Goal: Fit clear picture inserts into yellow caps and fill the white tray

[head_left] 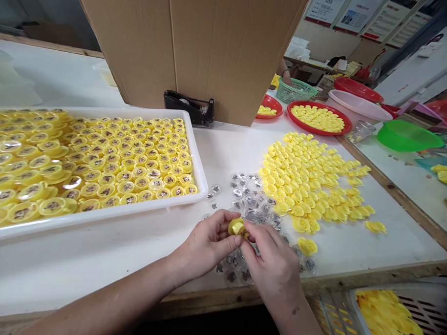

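Above the white table, I'm gripping a yellow plastic cap between my left hand and right hand, both closed on it, beside scattered clear plastic domes.

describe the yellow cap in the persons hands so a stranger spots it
On the white worktable, beside the heap of clear domed capsules, the person's left hand and right hand pinch a small yellow plastic cap. It alone is held up, unlike the loose yellow caps.
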